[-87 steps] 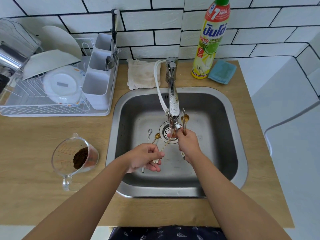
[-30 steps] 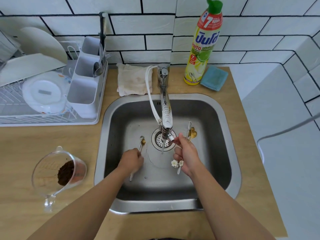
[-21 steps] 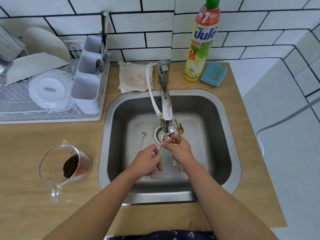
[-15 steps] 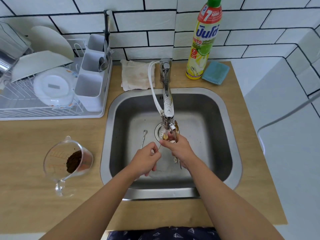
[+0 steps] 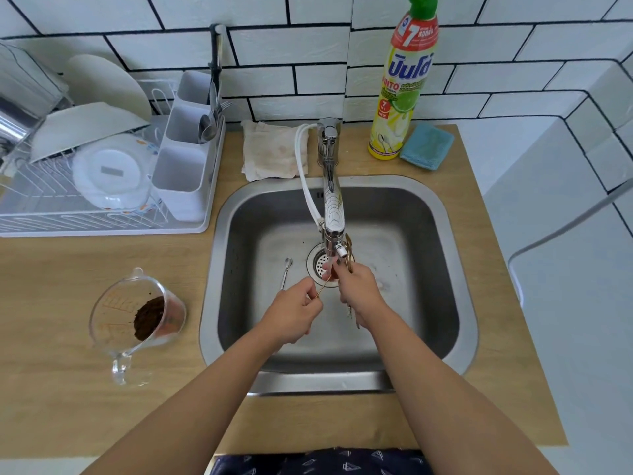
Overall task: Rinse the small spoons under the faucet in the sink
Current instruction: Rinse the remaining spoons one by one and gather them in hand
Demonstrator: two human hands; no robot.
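Over the steel sink [image 5: 442,234], my left hand [image 5: 294,310] pinches the handle of a thin gold spoon [image 5: 322,290] and holds its bowl end under the faucet [image 5: 333,214] spout. My right hand [image 5: 359,289] grips a bunch of small spoons [image 5: 349,255]; their bowls stick up beside the spout and their flower-tipped handles hang below my palm. Its fingertips touch the gold spoon's bowl under the water. One silver spoon [image 5: 286,272] lies on the sink floor left of the drain [image 5: 320,264].
A dish rack [image 5: 102,186] with plates and a cutlery holder stands at the back left. A measuring jug with brown powder [image 5: 137,320] sits on the wooden counter left of the sink. Behind the sink are a cloth [image 5: 270,149], a dish-soap bottle [image 5: 404,80] and a blue sponge [image 5: 426,147].
My left hand picked the gold spoon off the sink floor and brought it up under the spout. My right hand moved its bunch of spoons left to meet it.
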